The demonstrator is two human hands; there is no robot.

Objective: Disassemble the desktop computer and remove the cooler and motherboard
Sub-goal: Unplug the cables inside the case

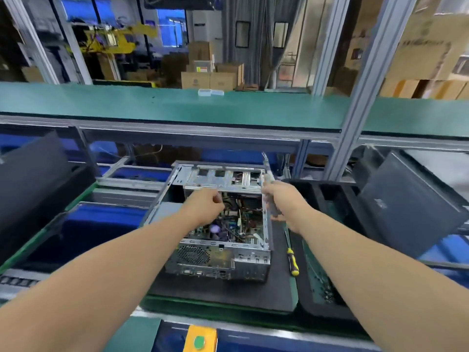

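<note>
An open metal desktop case (223,257) lies on a black mat (228,293), rear ports facing me. Inside it, the motherboard (229,228) shows with loose cables and a round purplish part (215,228). A metal drive cage (220,177) spans the case's far end. My left hand (205,205) hovers over the interior just below the cage, fingers curled, and nothing shows in them. My right hand (281,196) grips a slim grey tool (269,174) at the case's right wall, its tip pointing up and away.
A yellow-and-black screwdriver (291,257) lies on the mat right of the case. Beside it a black tray (322,288) holds small screws. Dark panels lean at the left (33,179) and right (406,204). A green shelf (177,105) runs overhead.
</note>
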